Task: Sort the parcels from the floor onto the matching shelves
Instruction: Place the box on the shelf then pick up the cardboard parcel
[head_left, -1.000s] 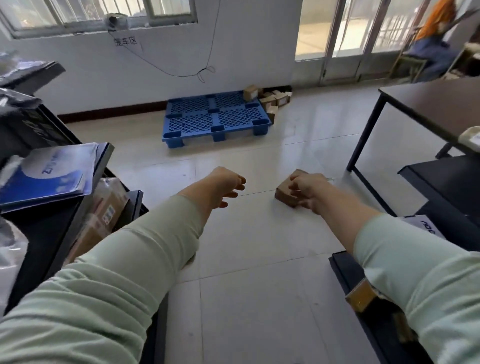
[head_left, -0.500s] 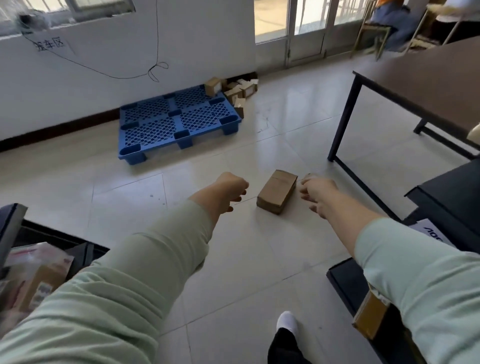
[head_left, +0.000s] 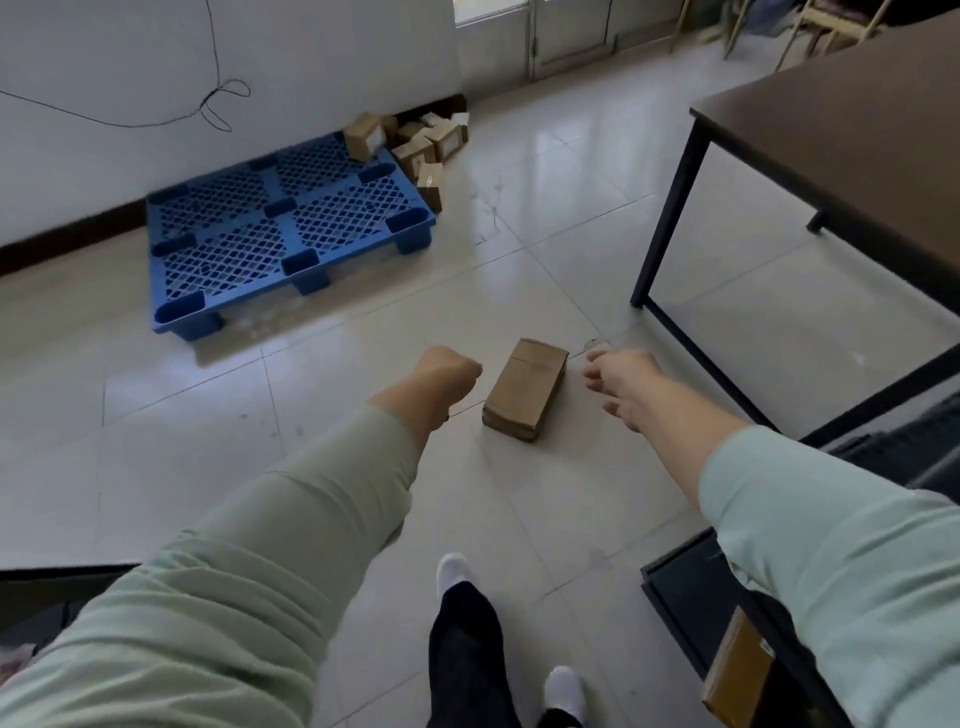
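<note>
Reaching toward 1 brown parcel (head_left: 525, 388) lying flat on floor tiles (head_left: 322, 332); left hand (head_left: 448, 370) curled shut, empty; right hand (head_left: 621, 379) fingers loosely apart, flanking it, probably for 2-handed pickup.

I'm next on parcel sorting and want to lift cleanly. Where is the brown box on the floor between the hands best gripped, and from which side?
Probably from above, across its two long sides. The box lies flat on the tile with nothing against it, long axis running away from the person. The left hand and right hand flank those sides, neither touching it.
</note>
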